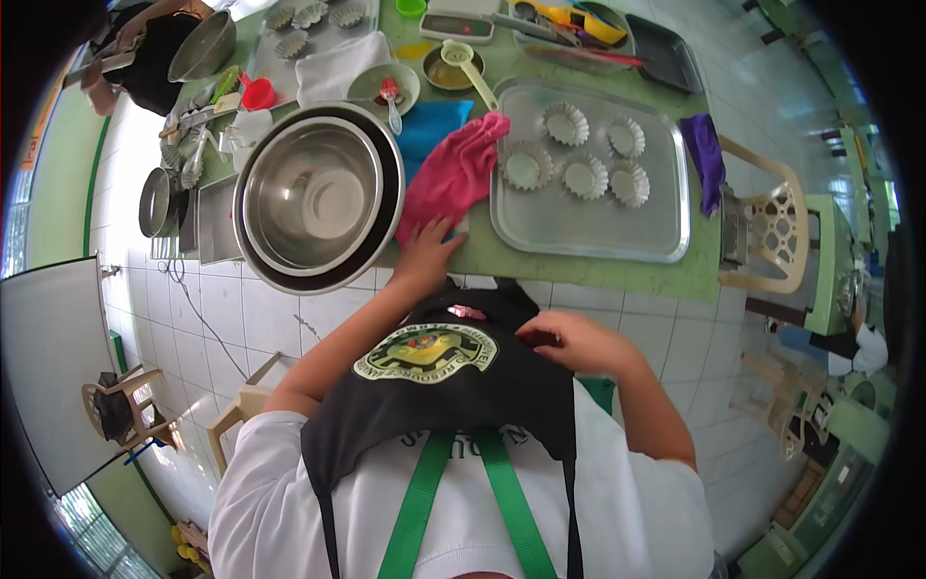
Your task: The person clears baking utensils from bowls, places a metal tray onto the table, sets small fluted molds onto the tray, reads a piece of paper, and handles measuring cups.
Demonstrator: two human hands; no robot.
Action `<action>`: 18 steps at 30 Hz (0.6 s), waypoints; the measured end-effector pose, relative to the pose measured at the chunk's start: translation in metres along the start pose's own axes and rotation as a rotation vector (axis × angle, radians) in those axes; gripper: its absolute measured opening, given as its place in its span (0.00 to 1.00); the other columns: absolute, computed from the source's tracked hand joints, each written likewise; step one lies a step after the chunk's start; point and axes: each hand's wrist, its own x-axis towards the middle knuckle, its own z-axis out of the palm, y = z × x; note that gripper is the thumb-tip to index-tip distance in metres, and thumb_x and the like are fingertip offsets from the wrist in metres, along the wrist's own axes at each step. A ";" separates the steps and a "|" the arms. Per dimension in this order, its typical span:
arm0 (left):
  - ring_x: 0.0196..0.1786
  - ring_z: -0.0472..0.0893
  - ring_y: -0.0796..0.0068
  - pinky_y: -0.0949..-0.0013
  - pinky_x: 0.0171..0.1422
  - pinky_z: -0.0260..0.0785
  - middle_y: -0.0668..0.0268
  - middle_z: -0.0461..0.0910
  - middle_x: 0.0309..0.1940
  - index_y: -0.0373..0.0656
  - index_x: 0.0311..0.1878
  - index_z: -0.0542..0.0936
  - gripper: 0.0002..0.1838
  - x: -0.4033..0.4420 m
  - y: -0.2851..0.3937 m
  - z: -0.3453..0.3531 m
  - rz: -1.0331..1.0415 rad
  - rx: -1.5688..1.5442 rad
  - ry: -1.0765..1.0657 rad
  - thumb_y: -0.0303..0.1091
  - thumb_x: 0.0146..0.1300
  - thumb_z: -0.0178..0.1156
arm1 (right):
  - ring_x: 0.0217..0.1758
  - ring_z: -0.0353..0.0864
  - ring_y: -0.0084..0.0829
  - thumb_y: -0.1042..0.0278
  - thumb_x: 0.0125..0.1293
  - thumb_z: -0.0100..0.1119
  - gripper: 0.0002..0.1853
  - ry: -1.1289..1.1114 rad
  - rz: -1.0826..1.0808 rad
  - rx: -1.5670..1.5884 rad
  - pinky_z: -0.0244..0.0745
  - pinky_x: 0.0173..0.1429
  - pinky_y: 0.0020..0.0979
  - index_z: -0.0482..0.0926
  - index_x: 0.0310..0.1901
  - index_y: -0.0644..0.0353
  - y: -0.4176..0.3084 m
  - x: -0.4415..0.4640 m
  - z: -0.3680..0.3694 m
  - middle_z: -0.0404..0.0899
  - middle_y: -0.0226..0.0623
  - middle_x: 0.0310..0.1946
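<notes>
My left hand (pixel 427 256) rests at the table's front edge with its fingers stretched out, touching the lower end of a crumpled pink cloth (pixel 451 172). Left of it stand nested steel mixing bowls (pixel 323 198), the upper one with nothing in it. My right hand (pixel 571 343) is loosely bent in front of my black apron (pixel 434 386), thumb and fingers apart, with nothing visible in it. Beyond the cloth, a metal tray (pixel 579 230) carries several fluted tart molds (pixel 585 174). A blue cloth (pixel 432 130) lies behind the pink one.
A bowl with a red-bristled brush (pixel 390 92), a small pan (pixel 453 69) under a pale green strainer, and a white towel (pixel 342 66) sit farther back. A purple cloth (pixel 703 159) hangs at the right edge near a plastic chair (pixel 772 217). Another person (pixel 159 63) stands at the upper left.
</notes>
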 end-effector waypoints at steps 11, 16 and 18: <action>0.40 0.82 0.60 0.63 0.44 0.75 0.60 0.81 0.36 0.44 0.45 0.85 0.12 -0.007 0.078 -0.093 -0.054 -0.783 -0.167 0.29 0.57 0.63 | 0.46 0.80 0.47 0.73 0.58 0.62 0.13 0.185 -0.296 -0.359 0.75 0.49 0.41 0.76 0.46 0.60 -0.004 0.047 -0.060 0.80 0.46 0.42; 0.43 0.82 0.52 0.53 0.46 0.74 0.57 0.82 0.37 0.42 0.36 0.83 0.11 -0.028 0.103 -0.089 -0.164 -0.248 -0.228 0.39 0.58 0.62 | 0.43 0.83 0.42 0.71 0.60 0.64 0.13 -0.076 -0.339 -0.301 0.77 0.48 0.38 0.78 0.47 0.63 0.020 0.088 -0.074 0.82 0.45 0.39; 0.45 0.82 0.54 0.53 0.49 0.74 0.57 0.82 0.37 0.42 0.37 0.84 0.13 -0.050 0.104 -0.084 -0.137 -0.227 -0.097 0.42 0.61 0.63 | 0.42 0.84 0.38 0.70 0.62 0.65 0.15 -0.213 -0.310 -0.319 0.78 0.46 0.36 0.78 0.49 0.63 0.009 0.113 -0.074 0.83 0.43 0.39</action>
